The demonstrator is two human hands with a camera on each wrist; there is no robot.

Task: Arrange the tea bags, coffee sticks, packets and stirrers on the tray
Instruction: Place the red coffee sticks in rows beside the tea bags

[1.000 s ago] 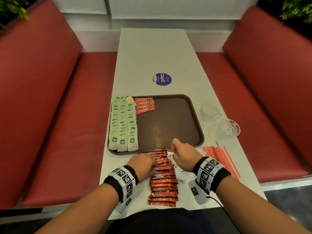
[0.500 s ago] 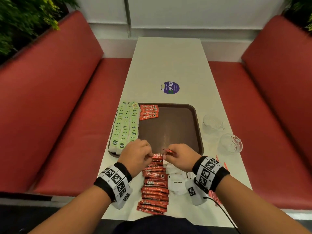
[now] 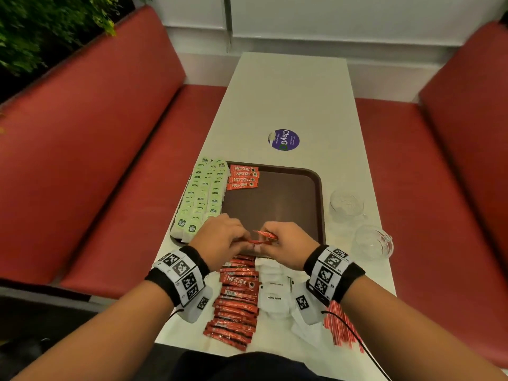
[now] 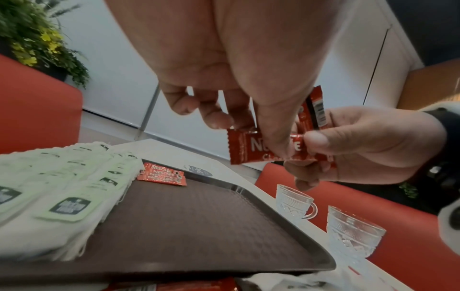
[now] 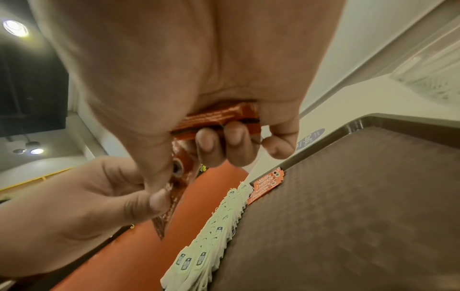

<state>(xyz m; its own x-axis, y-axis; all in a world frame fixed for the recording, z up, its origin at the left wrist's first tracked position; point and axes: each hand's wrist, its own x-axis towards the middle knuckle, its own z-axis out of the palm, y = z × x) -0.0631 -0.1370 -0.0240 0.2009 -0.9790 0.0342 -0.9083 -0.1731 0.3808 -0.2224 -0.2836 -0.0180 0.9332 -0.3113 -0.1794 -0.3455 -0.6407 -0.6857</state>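
1. A red coffee stick point(image 4: 267, 147) is held in the air just above the near edge of the brown tray point(image 3: 316, 204), pinched from both ends by the two hands.
2. The left hand point(image 3: 221, 235) curls its thumb and fingertips round the stick's left part; the right hand point(image 3: 288, 239) pinches the other end with thumb and forefinger.
3. The left wrist view shows further sticks point(image 4: 315, 107) standing up out of the right hand's fist; the right wrist view shows them as a bundle point(image 5: 219, 120) lying across its curled fingers, which the head view hides.
4. On the tray, rows of green tea bags point(image 3: 199, 199) fill the 9 o'clock side, and four coffee sticks point(image 3: 243, 177) lie stacked at about 11 o'clock, just beside them.
5. On the table point(image 3: 291, 89) at 6 o'clock from the tray lies a column of more coffee sticks point(image 3: 237, 298), with white sugar packets point(image 3: 275, 294) to its right.
6. Red stirrers point(image 3: 339, 323) lie at 5 o'clock, partly under the right wrist.
7. Two glass cups point(image 3: 347, 204) stand at 3 o'clock, off the tray.
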